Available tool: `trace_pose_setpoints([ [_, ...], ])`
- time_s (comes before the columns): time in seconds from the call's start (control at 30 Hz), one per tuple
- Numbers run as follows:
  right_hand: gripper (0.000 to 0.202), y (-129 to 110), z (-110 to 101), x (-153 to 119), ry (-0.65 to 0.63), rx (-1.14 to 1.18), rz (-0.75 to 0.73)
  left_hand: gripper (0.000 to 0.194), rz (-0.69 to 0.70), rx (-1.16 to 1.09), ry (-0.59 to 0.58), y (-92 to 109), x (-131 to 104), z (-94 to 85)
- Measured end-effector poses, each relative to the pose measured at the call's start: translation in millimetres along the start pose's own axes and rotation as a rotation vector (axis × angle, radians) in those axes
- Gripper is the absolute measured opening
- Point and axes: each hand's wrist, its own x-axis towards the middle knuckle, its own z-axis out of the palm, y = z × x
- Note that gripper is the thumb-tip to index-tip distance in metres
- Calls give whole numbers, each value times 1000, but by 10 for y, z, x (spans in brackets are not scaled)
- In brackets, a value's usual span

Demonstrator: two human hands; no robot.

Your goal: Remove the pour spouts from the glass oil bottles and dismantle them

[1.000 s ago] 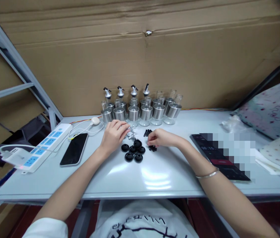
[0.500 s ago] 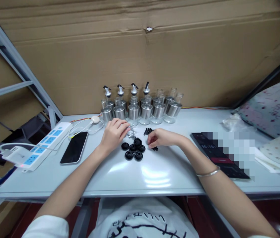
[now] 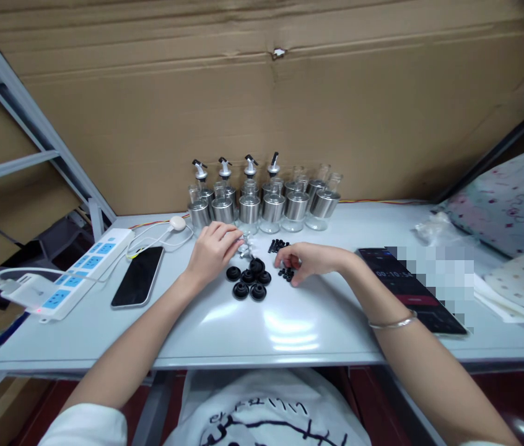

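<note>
On the grey-white table, my left hand (image 3: 214, 248) has its fingers curled together at the left edge of a small heap of silver pourer spouts (image 3: 246, 246); whatever lies between its fingertips is hidden. My right hand (image 3: 307, 260) hovers over a group of tiny black pieces (image 3: 286, 273), thumb and fingers spread apart around them. Just behind it lie more small black parts (image 3: 278, 246), some of them long and thin. Between the two hands, several round black stoppers (image 3: 248, 277) sit in a cluster, one resting on top of others.
Two rows of glass bottles with steel sleeves (image 3: 273, 209) stand at the back; several rear ones carry silver pourers (image 3: 249, 165). A phone (image 3: 139, 277) and a power strip (image 3: 86, 272) with white cables lie left. A tablet showing a timer (image 3: 401, 285) and patterned cloth (image 3: 513, 192) are right.
My right hand has opened, its thumb moving away from the fingers and uncovering the tiny black pieces. The left hand stays in place.
</note>
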Motion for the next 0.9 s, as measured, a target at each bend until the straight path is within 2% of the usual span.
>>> trace_pose_setpoints([
  [0.23, 45, -42, 21, 7, 35, 12, -38, 21, 13, -7, 2, -1, 2, 1],
  [0.47, 24, -63, 63, 58, 85, 23, -28, 21, 8, -23, -4, 2, -1, 0],
  [0.67, 25, -12, 13, 23, 84, 37, -35, 20, 27, -11, 13, 2, -2, 4],
  [0.8, 26, -53, -23, -37, 105, 6, 43, 19, 31, -9, 25, 9, -1, 5],
  [0.9, 27, -78, -27, -58, 61, 25, 106, 20, 33, -12, 24, 18, -1, 3],
])
